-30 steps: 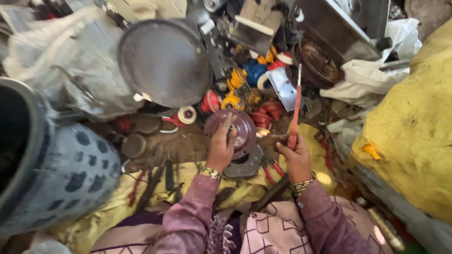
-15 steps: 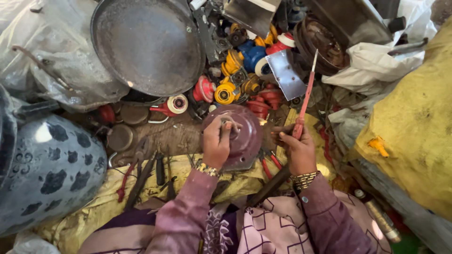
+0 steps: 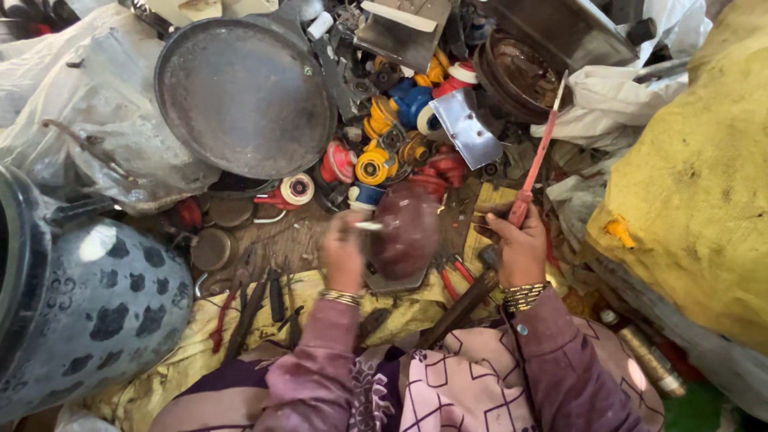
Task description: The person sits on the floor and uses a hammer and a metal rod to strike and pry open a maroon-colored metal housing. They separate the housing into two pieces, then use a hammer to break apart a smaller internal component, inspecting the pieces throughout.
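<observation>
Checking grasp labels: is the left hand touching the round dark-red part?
Touching. The head view shows the left hand with fingers wrapped on the edge of the round dark-red part, no gap.

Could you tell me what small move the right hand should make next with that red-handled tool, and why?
Probably bring the tool's tip down to the dark round part. The right hand holds the red-handled tool pointing up and away, clear of the part, while the left hand grips the part on its edge, blurred with motion. Nothing is working on it yet.
</observation>
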